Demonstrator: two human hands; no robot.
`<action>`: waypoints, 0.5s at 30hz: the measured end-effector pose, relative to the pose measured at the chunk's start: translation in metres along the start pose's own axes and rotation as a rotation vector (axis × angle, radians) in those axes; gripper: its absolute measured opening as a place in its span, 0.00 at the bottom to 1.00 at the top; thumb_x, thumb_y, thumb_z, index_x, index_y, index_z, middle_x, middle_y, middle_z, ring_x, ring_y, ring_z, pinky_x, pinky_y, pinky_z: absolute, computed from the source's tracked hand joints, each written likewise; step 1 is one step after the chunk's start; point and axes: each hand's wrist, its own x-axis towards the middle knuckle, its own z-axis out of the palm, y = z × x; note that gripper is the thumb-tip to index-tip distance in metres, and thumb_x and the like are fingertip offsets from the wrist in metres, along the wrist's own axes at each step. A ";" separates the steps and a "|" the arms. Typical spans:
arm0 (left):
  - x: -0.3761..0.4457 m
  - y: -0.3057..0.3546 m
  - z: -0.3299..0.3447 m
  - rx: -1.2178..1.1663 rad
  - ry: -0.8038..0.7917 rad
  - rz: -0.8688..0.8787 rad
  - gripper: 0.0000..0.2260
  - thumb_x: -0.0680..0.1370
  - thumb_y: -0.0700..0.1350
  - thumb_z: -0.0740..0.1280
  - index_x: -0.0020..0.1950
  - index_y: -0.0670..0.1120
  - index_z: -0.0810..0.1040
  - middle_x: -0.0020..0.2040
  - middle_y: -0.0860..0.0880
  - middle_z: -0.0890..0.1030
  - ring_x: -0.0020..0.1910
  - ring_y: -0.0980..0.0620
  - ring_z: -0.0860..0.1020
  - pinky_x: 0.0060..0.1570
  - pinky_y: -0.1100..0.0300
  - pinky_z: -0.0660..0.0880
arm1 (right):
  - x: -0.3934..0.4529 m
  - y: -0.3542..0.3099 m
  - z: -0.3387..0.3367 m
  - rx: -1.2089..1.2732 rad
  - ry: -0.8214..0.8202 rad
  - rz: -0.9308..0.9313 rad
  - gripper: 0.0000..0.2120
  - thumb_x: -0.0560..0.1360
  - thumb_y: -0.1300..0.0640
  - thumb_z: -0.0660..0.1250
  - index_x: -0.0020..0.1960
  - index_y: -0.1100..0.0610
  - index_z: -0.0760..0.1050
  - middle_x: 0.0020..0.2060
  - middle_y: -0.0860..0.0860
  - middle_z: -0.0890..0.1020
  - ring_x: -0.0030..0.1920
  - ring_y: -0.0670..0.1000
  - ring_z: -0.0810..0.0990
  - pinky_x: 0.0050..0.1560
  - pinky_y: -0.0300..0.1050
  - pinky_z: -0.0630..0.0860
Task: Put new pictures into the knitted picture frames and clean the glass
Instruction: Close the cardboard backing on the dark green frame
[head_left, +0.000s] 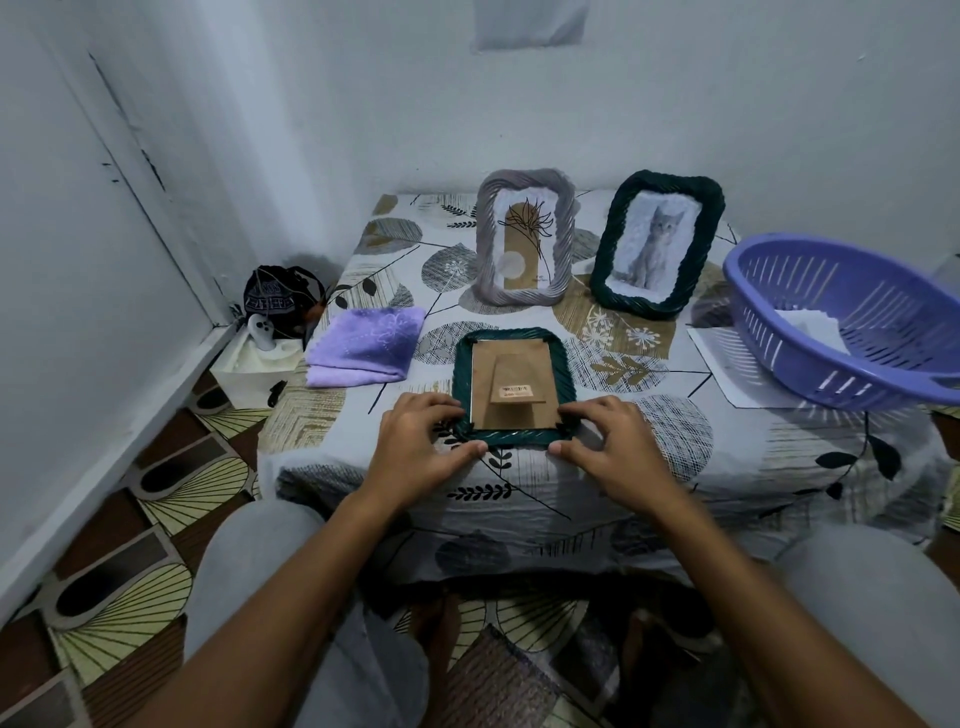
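both hands (511, 447) grip face-down green frame (461, 364), label (517, 391) unreadable.

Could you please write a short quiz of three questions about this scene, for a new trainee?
1. True or false: the green frame near the hands lies face down, with its cardboard back up.
2. Which picture is in the dark frame standing at the back right? A) a cat B) a flower C) a boat
3. What lies folded to the left of the face-down frame?

Key:
1. True. The left hand and the right hand hold its near corners.
2. A. The grey frame beside it shows a plant drawing.
3. A purple cloth.
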 end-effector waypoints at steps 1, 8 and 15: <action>0.001 0.001 0.000 -0.001 -0.009 0.002 0.31 0.63 0.67 0.67 0.52 0.44 0.83 0.52 0.52 0.80 0.53 0.54 0.73 0.54 0.52 0.73 | 0.000 0.000 0.000 -0.001 0.002 0.009 0.24 0.70 0.48 0.73 0.64 0.52 0.75 0.55 0.49 0.75 0.58 0.50 0.68 0.57 0.50 0.68; 0.003 0.001 0.002 0.028 -0.019 0.031 0.25 0.63 0.63 0.72 0.49 0.44 0.85 0.49 0.52 0.78 0.51 0.53 0.73 0.52 0.53 0.73 | 0.000 0.000 0.000 -0.003 -0.018 0.015 0.23 0.71 0.47 0.72 0.63 0.53 0.77 0.55 0.49 0.74 0.59 0.50 0.68 0.59 0.51 0.68; 0.002 0.000 0.003 -0.014 -0.012 0.007 0.21 0.63 0.57 0.77 0.48 0.45 0.85 0.50 0.52 0.79 0.52 0.54 0.73 0.52 0.54 0.72 | 0.000 0.000 0.000 0.013 -0.009 0.016 0.23 0.70 0.47 0.73 0.63 0.51 0.77 0.52 0.47 0.73 0.58 0.48 0.67 0.58 0.49 0.67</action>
